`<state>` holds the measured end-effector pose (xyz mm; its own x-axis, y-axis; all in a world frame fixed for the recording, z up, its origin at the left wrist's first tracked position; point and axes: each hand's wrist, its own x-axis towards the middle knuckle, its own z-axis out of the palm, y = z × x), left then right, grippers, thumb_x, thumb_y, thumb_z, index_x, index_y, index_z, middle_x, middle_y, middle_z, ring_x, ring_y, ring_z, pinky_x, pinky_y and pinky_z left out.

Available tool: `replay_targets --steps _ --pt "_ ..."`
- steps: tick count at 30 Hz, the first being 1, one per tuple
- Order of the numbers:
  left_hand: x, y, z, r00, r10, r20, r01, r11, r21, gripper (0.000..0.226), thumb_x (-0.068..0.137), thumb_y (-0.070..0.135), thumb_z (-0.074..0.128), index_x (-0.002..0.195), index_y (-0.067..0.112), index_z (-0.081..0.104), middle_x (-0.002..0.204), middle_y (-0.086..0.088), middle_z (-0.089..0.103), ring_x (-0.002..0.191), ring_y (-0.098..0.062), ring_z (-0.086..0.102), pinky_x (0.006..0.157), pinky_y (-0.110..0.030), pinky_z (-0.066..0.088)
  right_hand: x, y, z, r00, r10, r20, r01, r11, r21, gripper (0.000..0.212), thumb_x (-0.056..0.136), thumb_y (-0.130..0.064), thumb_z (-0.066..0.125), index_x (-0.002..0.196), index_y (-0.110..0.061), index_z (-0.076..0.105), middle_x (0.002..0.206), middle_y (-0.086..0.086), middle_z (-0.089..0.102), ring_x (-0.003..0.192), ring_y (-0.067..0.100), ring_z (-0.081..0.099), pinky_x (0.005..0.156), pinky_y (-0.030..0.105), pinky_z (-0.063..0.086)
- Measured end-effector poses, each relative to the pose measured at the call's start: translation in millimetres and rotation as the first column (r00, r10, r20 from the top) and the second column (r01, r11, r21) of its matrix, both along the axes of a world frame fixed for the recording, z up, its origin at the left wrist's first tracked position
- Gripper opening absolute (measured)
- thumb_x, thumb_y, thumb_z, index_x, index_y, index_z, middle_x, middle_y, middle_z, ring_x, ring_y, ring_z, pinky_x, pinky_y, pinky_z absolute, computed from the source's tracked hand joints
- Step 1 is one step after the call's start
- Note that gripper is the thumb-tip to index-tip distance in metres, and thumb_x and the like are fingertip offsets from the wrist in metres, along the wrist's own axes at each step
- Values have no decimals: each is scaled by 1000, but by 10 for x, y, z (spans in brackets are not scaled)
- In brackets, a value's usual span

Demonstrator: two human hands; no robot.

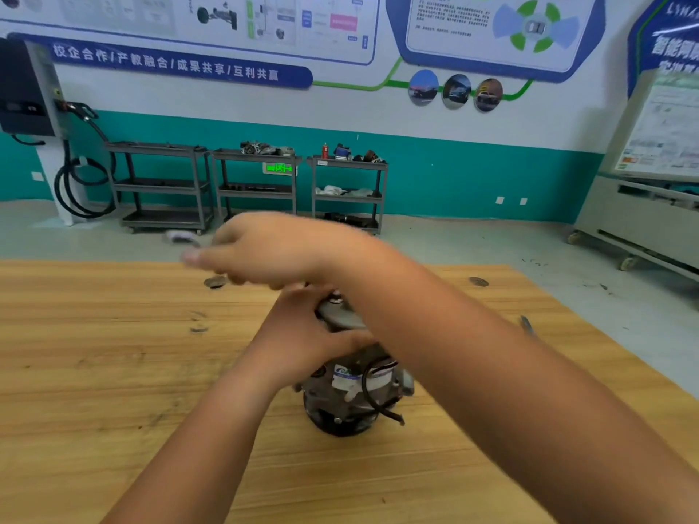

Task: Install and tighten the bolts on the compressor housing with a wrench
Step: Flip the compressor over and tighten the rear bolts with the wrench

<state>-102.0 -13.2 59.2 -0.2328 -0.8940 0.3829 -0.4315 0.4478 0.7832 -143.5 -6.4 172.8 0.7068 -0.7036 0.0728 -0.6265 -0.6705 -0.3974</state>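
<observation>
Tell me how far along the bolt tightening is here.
Midway, apparently. The compressor stands upright on the wooden table. The left hand steadies its top while the blurred right hand swings what seems a wrench. The bolts themselves are hidden, so the number left is unclear.

Automotive training workshop, school or vocational setting. Evidence: large blue-and-white instructional wall posters (491,32) with car diagrams and Chinese text; a blue banner strip of white Chinese characters (166,64); teal-painted lower wall band (454,172); three grey metal three-tier tool carts (257,185) along the wall, two of them topped with loose engine parts; a black wall-mounted charging unit with coiled black cable (26,92); a grey wheeled training bench with display panel (643,206); a scuffed wooden worktable (94,372) carrying a grey metal compressor (355,395); grey concrete floor (472,240).
</observation>
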Motion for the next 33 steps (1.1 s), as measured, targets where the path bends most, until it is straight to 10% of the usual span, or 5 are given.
replay_targets --steps 4,10,19,33 --pt "26 5 -20 999 30 39 -30 1000 3 90 56 43 85 137 38 47 140 19 27 129 -2 36 112 -27 31 -217 -536 19 919 -266 290 177 938 300 23 100 -22 45 85 -7 55 65 2 45 54 12 39 49 21 35" --pt "52 45 -1 999 30 29 -30 999 12 105 41 67 71 138 39 44 136 22 24 123 4 29 100 -15 25 -617 -676 150 555 -493 670 78 833 548 13 95 -20 55 97 -7 59 60 -2 63 47 3 59 48 18 50" --pt "47 68 12 999 24 33 -25 1000 18 109 37 72 67 139 38 45 140 21 25 124 3 32 101 -16 27 -619 -664 122 340 -586 736 -173 730 661 17 101 -17 40 91 -8 52 62 2 49 38 3 46 37 16 42" --pt "46 67 14 999 23 39 -23 1000 7 106 39 72 66 138 42 43 139 21 24 123 6 27 99 -14 24 -862 -947 -169 109 -723 682 -17 685 729 23 102 -11 31 83 -9 45 64 1 37 29 2 32 30 11 26"
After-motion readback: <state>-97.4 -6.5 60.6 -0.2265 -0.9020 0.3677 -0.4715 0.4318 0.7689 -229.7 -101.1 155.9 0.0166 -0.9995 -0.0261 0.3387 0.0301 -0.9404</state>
